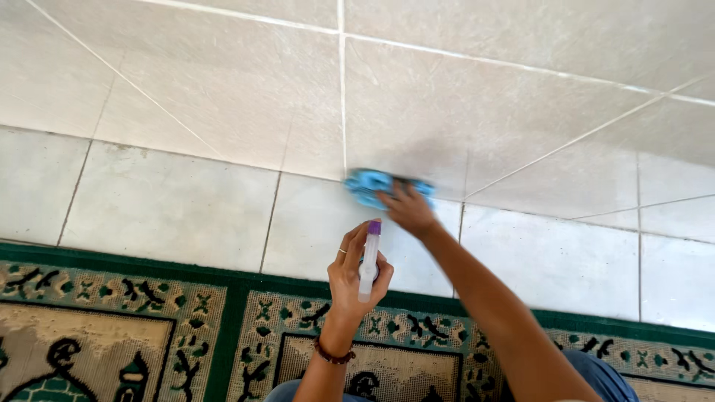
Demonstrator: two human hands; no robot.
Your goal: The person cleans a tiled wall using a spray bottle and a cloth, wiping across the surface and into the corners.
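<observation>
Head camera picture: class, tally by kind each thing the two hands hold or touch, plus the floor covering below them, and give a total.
Blue cleaning cloth, blurred, under the right hand on the tiled floor: 1
Small spray bottle with purple cap, in the left hand: 1
Patterned rug with green border: 1
Total: 3

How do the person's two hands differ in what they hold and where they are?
The left hand grips a small spray bottle upright, raised over the edge of the green-bordered rug; the right hand presses a blue cloth flat against the pale tiles. The left hand looks sharp, with a ring and a wrist bracelet; the right hand and cloth are motion-blurred. Both arms are bare.
</observation>
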